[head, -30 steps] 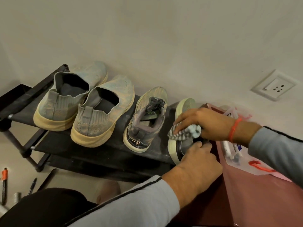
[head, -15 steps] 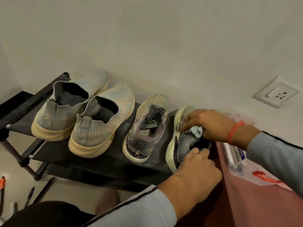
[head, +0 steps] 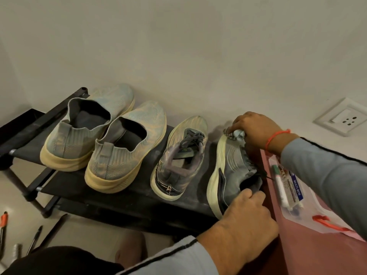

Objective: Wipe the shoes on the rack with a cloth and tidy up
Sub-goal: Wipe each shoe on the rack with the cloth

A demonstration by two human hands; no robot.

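Shoe [head: 232, 171], right end of rack [head: 123, 203]: light, soft upper. Your left hand [head: 244, 219] fingers clamp the heel collar; right hand [head: 256, 132] fingers pinch the limp cloth [head: 235, 134] at the toe.

The right hand [head: 256, 132] hides most of the cloth [head: 234, 134]; floor pens [head: 34, 240] are cut off.

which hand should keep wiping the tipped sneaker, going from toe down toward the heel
Right. The right hand already grips the cloth at the toe of the sneaker, while the left hand holds its heel, steadying it on the rack.
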